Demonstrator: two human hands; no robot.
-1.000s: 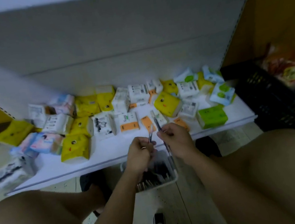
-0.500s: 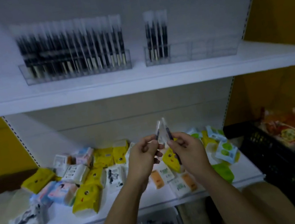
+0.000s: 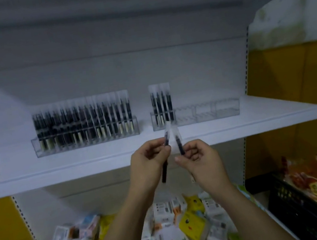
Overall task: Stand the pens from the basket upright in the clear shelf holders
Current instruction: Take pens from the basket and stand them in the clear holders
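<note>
My left hand point(image 3: 147, 163) grips a dark pen point(image 3: 165, 156) with a clear cap, tilted, its tip pointing up toward the shelf. My right hand point(image 3: 199, 160) pinches a second dark pen point(image 3: 178, 142) the same way. Both hands are raised just in front of the white shelf's point(image 3: 96, 157) edge, below the right clear holder point(image 3: 206, 112), which has several upright pens point(image 3: 161, 104) only in its left end. The left clear holder point(image 3: 86, 137) is filled with a row of upright pens. The basket is out of view.
On the lower shelf lie many small tissue packs point(image 3: 191, 222) in yellow, white and pink. A black crate point(image 3: 307, 210) with red snack bags stands at the lower right. Yellow wall panels flank the shelving on both sides.
Both hands rose from the basket near the floor, each with a pen, up to the upper shelf's edge. My view tilted up, so the basket dropped out of sight and the holders appeared.
</note>
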